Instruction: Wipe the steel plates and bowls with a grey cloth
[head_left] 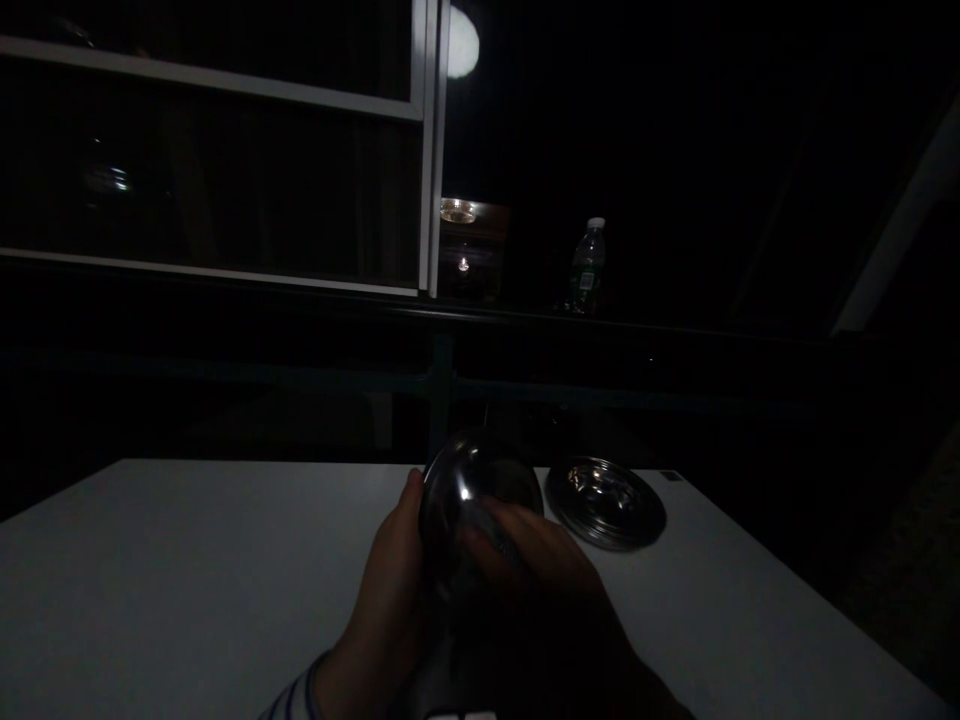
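Observation:
A shiny round metal bowl (454,465) is held tilted over the near middle of the white table (187,570). My left hand (390,560) grips its left rim, with the thumb at the edge and the other fingers hidden behind. Against the bowl's surface, my right hand (544,555) presses with curled fingers. A small patch of something textured and greyish shows under those fingers, too dark to name. To the right, a stack of metal dishes (577,515) rests on the table, apart from both hands.
Beyond the table's far edge runs a dark ledge with a clear plastic bottle (587,270) standing on it. A white-framed sliding window (429,150) is at the upper left. Light is dim, and a small dark label (670,476) marks the table's far right corner.

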